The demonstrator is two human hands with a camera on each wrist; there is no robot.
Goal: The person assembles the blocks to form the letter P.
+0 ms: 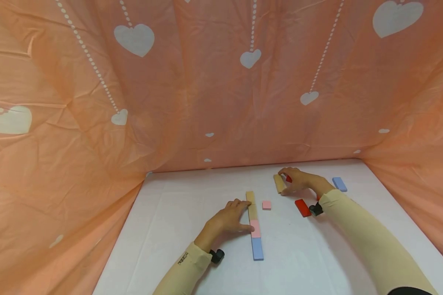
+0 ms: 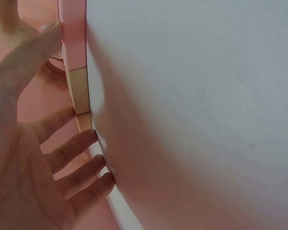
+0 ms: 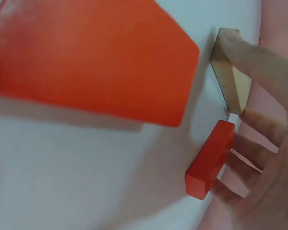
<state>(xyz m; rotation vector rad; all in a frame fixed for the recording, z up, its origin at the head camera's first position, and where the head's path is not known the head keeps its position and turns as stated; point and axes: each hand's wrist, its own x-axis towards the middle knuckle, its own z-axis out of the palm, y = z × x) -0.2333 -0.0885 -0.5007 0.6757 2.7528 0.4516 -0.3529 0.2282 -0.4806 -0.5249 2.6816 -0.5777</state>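
Note:
A straight row lies on the white table: two wooden blocks, a pink block (image 1: 256, 233) and a blue block (image 1: 257, 249) at the near end. My left hand (image 1: 230, 217) rests along the row's left side. Its thumb touches the pink block, and the index finger is at a wooden block (image 2: 79, 91). To the right, my right hand (image 1: 299, 180) grips another wooden block (image 1: 279, 184) between thumb and index finger, one at each end. A small red block (image 3: 210, 160) lies beside its other fingers, partly hidden in the head view.
A small pink block (image 1: 266, 205) lies just right of the row. Near the right wrist is a flat red block (image 1: 302, 208), and a blue block (image 1: 339, 184) lies farther right. An orange curtain with white hearts (image 1: 221, 102) hangs behind the white table (image 1: 140, 246).

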